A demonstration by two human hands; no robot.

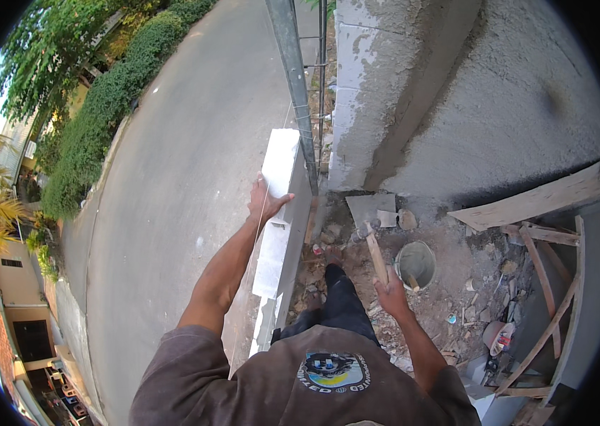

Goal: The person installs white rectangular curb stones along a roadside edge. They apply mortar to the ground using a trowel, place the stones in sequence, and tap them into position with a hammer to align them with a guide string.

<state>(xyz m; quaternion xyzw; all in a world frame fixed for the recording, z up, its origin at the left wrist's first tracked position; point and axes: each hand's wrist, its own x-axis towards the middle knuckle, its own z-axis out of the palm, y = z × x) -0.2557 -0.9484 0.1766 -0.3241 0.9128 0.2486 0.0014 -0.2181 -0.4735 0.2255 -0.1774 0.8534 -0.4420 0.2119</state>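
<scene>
While the left hand [266,201] rests spread on a white block [282,155] (crisp-edged), the right hand [391,295] grips a wooden-handled tool [376,254].

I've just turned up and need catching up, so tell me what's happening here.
A person stands beside a low wall of white blocks. Their left hand is laid on the top edge of a white block in the wall, thumb across its top. Their right hand grips a wooden-handled hammer, its head away from the block. A bucket of grey material stands beside that hand.
</scene>
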